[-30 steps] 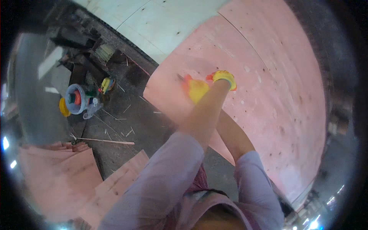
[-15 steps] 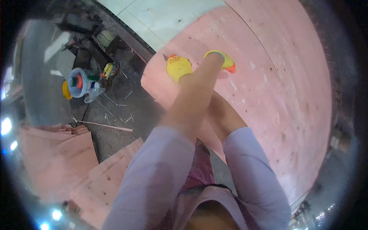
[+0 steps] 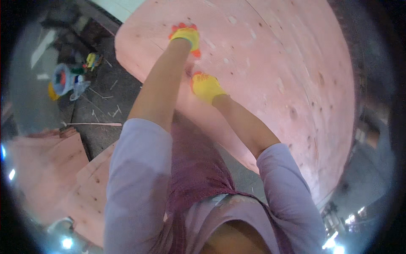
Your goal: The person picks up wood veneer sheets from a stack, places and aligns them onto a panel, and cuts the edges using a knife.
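Observation:
A large pink wood sheet point(image 3: 253, 106), marked with knots and pale patches, lies in front of me. My left hand point(image 3: 185, 38), in a yellow glove with orange fingertips, rests on it with the fingers spread, holding nothing. Nearer to me, my right hand point(image 3: 207, 87) wears a matching glove and is closed low over the sheet. From its front pokes a small dark tool point(image 3: 189, 71), blurred and mostly hidden by the fingers, so I cannot tell its kind.
Left of the sheet, a pale bucket point(image 3: 62, 79) with colored items stands on the dark floor, beside a clear plastic bag point(image 3: 79, 89). Thin wood strips point(image 3: 95, 124) litter the floor. More pink sheets point(image 3: 46, 165) are stacked at the lower left. A white surface point(image 3: 120, 7) shows at the top.
My forearms were crossed and are now apart. The left hand has moved left and farther away; the right hand, still closed, has come nearer and slightly right. The view has shifted over the sheet.

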The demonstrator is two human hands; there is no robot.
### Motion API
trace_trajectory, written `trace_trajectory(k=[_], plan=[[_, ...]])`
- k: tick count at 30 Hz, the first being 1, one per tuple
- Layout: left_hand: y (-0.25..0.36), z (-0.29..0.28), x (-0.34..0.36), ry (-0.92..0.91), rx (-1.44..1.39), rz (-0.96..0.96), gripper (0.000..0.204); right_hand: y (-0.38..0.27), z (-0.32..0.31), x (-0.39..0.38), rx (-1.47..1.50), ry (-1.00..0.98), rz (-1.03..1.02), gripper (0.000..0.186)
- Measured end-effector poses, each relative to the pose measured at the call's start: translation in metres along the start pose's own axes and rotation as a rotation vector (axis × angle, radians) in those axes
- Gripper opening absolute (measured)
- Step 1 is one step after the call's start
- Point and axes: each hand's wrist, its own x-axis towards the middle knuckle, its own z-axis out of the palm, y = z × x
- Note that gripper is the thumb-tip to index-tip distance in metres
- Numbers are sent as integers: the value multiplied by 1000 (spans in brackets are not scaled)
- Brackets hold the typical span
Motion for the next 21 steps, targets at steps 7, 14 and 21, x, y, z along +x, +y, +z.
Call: trace_trajectory(k=[7, 14, 21], plan=[[-13, 18, -10, 187, 99, 94, 101, 40, -6, -156, 65, -171, 292, 18], [-31, 107, -68, 89, -1106, 375, 52, 49, -1, -182, 7, -131, 242, 19], [62, 152, -198, 224, 151, 681, 64, 63, 11, -200, 39, 27, 84, 18]])
